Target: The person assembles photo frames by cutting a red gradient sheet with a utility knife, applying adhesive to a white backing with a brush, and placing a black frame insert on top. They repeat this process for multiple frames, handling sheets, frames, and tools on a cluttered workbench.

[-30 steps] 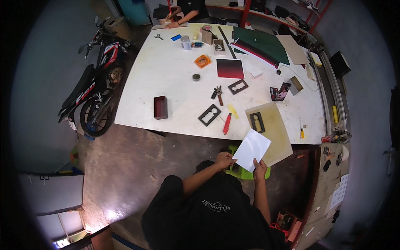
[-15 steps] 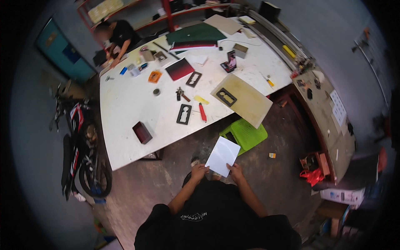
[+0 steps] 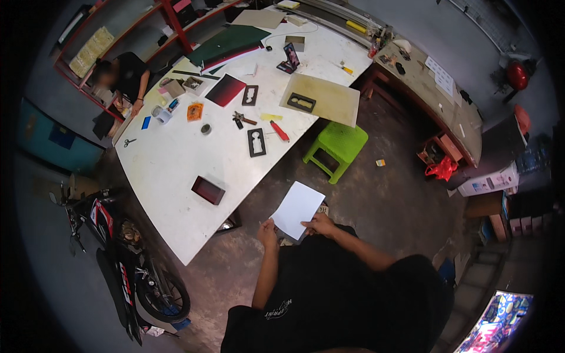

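Observation:
My left hand (image 3: 268, 232) and my right hand (image 3: 321, 225) each pinch a lower edge of a white sheet of paper (image 3: 299, 209), which may be a thin stack. It is held in front of my body, over the floor, beside the near edge of the white table (image 3: 176, 206). On that table, the nearest thing is an open dark red box (image 3: 208, 190). Farther in lie a dark tray with figure-shaped cutouts (image 3: 251, 143) and a red-handled cutter (image 3: 279, 130). A second such tray (image 3: 295, 100) rests on a yellowish board (image 3: 335, 100).
A green plastic stool (image 3: 344, 141) stands beyond the paper. To the left is a parked motorcycle (image 3: 126, 259). Another person (image 3: 128, 76) leans at the table's far left. A side bench (image 3: 471, 126) runs along the right wall, with boxes (image 3: 489, 179) on the floor nearby.
My body and view have turned to the right, so the table now sits farther left and slants more. The paper stays in both hands, and my right hand has moved inward along its lower edge.

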Available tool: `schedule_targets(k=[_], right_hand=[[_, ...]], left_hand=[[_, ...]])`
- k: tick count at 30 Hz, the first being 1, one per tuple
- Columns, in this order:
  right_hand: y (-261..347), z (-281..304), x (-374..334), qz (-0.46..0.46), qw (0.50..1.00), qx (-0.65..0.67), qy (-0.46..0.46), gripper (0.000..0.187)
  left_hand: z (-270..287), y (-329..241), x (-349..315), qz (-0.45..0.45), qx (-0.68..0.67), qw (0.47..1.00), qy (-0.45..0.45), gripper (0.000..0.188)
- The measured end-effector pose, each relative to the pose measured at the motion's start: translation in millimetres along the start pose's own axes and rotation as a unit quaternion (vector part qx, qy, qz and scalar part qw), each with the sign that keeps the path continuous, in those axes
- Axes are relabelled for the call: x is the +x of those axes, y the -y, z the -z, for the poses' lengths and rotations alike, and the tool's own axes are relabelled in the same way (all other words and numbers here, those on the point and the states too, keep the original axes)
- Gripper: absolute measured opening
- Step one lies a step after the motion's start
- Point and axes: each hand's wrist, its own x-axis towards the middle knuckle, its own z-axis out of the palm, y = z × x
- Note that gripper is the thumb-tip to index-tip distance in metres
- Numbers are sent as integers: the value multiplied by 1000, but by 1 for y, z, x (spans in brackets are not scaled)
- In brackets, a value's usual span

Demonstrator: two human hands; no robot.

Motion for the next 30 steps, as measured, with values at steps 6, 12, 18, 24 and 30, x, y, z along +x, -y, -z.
schedule_targets(k=[6,12,18,24,30], right_hand=[[4,-33,24,-8,997,-66,34,29],[49,-21,69,-25,972,-205,109,44],[107,191,191,-7,905,-371,-206,65],[172,405,296,-55,819,-233,-522,86],[188,464,353,24,904,47,-425,89]], left_hand=[[23,-27,-22,1,61,998,-28,19],[25,-46,19,-123,116,984,-59,27],[57,-53,55,-240,374,864,-237,32],[84,-32,12,-63,463,787,-402,31],[58,-30,-2,-83,517,736,-429,36]])
